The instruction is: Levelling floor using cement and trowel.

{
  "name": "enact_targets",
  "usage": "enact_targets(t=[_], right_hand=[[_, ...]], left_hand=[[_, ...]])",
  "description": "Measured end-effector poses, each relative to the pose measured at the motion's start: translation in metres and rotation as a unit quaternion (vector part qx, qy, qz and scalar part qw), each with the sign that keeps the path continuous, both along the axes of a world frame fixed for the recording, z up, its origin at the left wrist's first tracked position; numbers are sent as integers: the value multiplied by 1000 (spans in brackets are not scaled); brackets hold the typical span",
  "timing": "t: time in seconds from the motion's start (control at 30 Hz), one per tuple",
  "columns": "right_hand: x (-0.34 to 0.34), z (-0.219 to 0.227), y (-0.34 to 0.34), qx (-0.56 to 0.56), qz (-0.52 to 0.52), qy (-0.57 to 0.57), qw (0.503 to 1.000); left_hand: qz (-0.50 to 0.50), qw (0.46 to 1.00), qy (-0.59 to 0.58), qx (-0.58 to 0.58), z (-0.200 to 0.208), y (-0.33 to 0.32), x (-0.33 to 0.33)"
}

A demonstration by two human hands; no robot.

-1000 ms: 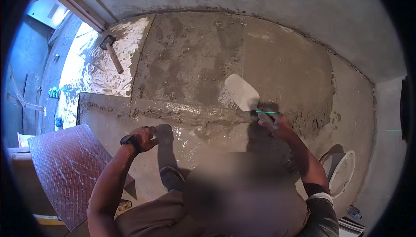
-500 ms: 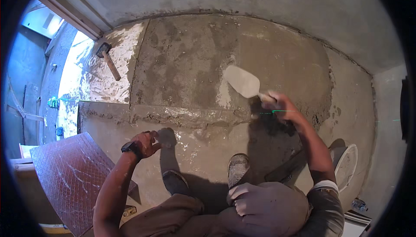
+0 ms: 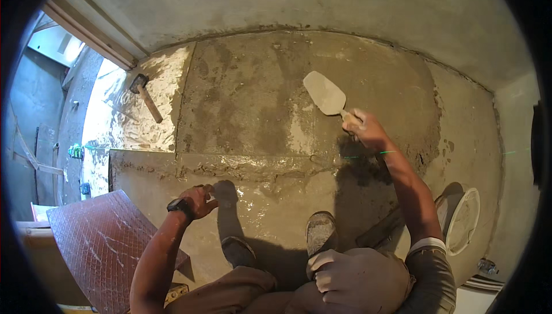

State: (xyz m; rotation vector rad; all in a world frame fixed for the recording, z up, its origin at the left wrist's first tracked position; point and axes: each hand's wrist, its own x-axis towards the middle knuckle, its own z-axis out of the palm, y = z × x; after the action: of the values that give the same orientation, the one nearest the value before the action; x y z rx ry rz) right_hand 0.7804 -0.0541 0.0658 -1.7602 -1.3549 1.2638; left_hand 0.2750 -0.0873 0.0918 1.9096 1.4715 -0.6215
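Note:
My right hand (image 3: 366,129) grips the handle of a trowel (image 3: 325,94). Its broad pale blade points away and to the left, over a bed of wet grey mortar (image 3: 368,78) spread on the floor. I cannot tell whether the blade touches the mortar. To the left, my left hand (image 3: 197,201) hangs over the near strip of wet floor, thumb and fingers apart and nothing in them. A dark watch (image 3: 179,206) is on that wrist. A ragged mortar edge (image 3: 253,167) runs across in front of my boots.
A mallet (image 3: 147,98) lies on a pale, brightly lit patch of floor at the far left. Near left, a reddish-brown sheet or tile (image 3: 106,248) with a grid pattern stands close to my left forearm. A white-rimmed bucket (image 3: 463,222) is at right. Walls enclose the back and right.
My right hand has carried the trowel slightly away from me, its blade turning to point more forward. The left hand stays nearly in place. The whole view has shifted a little.

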Motion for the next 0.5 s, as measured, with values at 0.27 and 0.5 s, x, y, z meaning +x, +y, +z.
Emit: enact_targets(t=[0.27,0.5], right_hand=[[-36,15,70,7,-22,-2,1000],[-77,6,94,2,16,30,999]], left_hand=[[-5,1000,-4,7,2,-17,-14],[33,999,27,-26,10,-30,-50]])
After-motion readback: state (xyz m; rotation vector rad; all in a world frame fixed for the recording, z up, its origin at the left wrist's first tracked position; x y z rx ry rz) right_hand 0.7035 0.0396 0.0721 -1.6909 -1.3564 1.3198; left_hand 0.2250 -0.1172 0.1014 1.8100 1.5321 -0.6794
